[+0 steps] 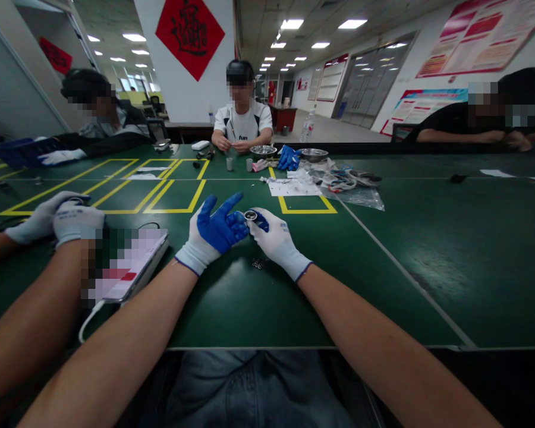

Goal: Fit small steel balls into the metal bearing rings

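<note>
A small round metal part point(250, 216) with dark spots inside is held between the thumb and fingers of my right hand point(271, 235), which wears a white and blue glove. Close beside it on the left, my left hand point(218, 229) is turned palm up in the same kind of glove. Its index and middle fingers stretch out, while its other fingertips come near the part; whether they touch it I cannot tell. Several tiny rings point(259, 263) lie on the green table point(294, 321) just below my hands.
A phone point(136, 267) with a white cable lies left of my forearm, near a neighbour's gloved hands point(74, 220). Ahead are a white sheet point(294, 185), blue gloves point(289, 158), metal bowls point(314, 154), small cups point(230, 164) and a seated person point(242, 119).
</note>
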`<state>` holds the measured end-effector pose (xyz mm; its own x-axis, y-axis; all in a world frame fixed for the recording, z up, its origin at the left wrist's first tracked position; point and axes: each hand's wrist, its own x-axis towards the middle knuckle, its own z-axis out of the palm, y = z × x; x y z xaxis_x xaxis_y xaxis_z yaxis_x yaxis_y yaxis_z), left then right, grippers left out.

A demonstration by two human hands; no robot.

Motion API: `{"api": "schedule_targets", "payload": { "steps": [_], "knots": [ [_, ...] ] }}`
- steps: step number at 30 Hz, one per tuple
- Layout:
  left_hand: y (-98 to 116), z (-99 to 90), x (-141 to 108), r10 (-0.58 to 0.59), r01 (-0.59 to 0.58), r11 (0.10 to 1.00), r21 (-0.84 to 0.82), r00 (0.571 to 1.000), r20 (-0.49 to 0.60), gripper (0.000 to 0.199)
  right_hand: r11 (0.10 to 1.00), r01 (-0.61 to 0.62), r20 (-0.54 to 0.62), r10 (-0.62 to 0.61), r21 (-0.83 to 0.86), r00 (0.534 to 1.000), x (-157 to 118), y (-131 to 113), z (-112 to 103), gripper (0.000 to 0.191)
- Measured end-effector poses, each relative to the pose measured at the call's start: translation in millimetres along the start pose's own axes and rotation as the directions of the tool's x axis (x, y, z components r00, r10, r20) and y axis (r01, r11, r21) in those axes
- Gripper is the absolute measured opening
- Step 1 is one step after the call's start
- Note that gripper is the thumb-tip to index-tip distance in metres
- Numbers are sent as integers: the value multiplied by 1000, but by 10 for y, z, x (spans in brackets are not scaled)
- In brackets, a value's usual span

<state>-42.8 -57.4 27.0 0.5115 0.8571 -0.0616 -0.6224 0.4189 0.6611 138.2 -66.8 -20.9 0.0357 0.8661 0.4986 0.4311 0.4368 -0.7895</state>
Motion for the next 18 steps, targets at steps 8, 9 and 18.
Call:
{"api": "schedule_targets", "payload": {
  "steps": [8,9,18],
  "knots": [
    [11,72,-54,16,-17,1000,-11,999,-30,63,1000,-3,-23,3,30,1000,1,56,33,34],
    [10,82,-59,17,-18,1000,-17,999,-31,63,999,0,-30,1,32,1000,5,70,38,34],
    [4,106,-75,-14,13,999,-40,999,-39,62,1000,31,-89,-30,4,996,24,139,16,43]
  ]
}}
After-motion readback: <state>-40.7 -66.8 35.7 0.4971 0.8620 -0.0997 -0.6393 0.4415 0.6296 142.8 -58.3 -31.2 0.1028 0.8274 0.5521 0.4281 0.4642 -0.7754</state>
